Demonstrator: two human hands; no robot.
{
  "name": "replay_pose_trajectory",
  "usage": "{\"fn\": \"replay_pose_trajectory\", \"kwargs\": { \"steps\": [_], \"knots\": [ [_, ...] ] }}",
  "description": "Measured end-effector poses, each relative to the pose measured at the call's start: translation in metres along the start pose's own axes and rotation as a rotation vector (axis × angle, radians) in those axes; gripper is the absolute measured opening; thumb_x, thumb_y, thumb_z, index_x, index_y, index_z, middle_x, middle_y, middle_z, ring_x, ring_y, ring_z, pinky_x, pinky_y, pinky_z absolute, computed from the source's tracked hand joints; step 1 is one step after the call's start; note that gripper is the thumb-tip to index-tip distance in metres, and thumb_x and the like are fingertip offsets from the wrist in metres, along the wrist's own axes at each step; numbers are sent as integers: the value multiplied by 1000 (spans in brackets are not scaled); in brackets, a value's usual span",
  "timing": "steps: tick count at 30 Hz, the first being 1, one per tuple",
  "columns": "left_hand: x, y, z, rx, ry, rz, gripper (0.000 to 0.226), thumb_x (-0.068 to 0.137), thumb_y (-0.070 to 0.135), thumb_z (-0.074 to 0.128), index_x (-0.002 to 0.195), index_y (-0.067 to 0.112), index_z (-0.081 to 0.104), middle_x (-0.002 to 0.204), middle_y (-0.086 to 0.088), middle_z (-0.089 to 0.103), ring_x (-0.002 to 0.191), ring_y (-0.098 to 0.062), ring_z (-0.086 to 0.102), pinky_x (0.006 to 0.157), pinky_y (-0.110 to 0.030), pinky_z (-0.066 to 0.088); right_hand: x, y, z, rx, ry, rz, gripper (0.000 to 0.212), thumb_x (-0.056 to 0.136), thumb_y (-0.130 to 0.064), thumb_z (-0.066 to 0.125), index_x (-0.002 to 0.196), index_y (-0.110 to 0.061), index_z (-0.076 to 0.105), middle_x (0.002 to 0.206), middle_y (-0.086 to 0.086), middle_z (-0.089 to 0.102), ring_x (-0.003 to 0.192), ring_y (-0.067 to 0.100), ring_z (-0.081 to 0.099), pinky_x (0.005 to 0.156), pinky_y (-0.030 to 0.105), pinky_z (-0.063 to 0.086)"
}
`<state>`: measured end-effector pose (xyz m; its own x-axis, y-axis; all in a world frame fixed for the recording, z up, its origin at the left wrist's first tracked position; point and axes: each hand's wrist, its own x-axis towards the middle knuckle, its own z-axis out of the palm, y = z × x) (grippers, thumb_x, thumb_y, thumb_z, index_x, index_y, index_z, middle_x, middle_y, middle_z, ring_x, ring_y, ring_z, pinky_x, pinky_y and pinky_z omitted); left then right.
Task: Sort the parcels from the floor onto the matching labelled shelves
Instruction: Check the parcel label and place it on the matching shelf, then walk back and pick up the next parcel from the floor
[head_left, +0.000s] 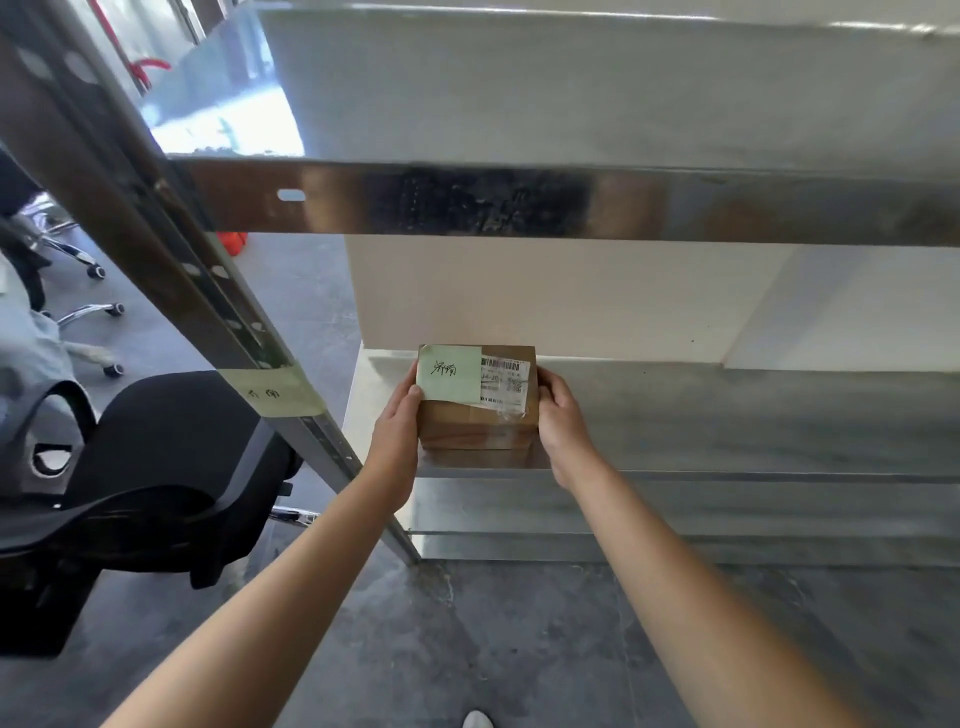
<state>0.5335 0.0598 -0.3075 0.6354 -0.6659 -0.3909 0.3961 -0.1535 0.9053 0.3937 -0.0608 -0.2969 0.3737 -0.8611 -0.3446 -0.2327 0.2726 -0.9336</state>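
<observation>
A small brown cardboard parcel (475, 428) rests on the low metal shelf (727, 415), near its left end. On top it carries a green handwritten note (451, 373) and a white barcode label (506, 383). My left hand (396, 432) grips the parcel's left side and my right hand (563, 423) grips its right side. A green label (275, 392) with similar handwriting is stuck on the slanted shelf post (171, 249) at the left.
A higher metal shelf (519, 202) crosses the view above the parcel. A black office chair (156, 467) stands close to the left of the post. More chair bases and an orange object (231, 243) lie farther back on the grey floor.
</observation>
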Motion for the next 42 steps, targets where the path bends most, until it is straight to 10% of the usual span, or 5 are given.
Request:
{"fn": "replay_pose_trajectory", "kwargs": {
  "steps": [12,16,26,42],
  "knots": [
    [-19,51,31,354,196,51,48,105,20,36,152,24,41,146,1,50,126,-20,48,105,-34,40,-14,-25,-20,-73,73,-79,39,107,-15,36,142,-11,52,148,4,52,136,18,47,109,25,34],
    [-36,62,56,660,51,263,50,109,26,31,157,15,29,167,-3,23,155,-19,16,126,-40,15,-26,-38,-33,-112,109,-154,42,107,-13,35,147,-13,46,155,4,44,145,19,39,116,28,30],
    [-78,57,118,1047,-386,817,57,109,40,19,161,20,10,170,5,-1,155,-8,-11,124,-27,-11,-86,-52,-80,-265,348,-313,47,110,-26,32,156,-20,32,165,-4,26,154,12,16,127,38,17],
    [-221,0,258,1150,-828,1291,77,101,53,0,160,6,14,168,-10,4,153,-21,-6,128,-45,8,-262,-7,-248,-653,973,-159,57,109,-34,25,161,-20,9,170,-8,2,155,9,-11,125,42,-13]
  ]
}}
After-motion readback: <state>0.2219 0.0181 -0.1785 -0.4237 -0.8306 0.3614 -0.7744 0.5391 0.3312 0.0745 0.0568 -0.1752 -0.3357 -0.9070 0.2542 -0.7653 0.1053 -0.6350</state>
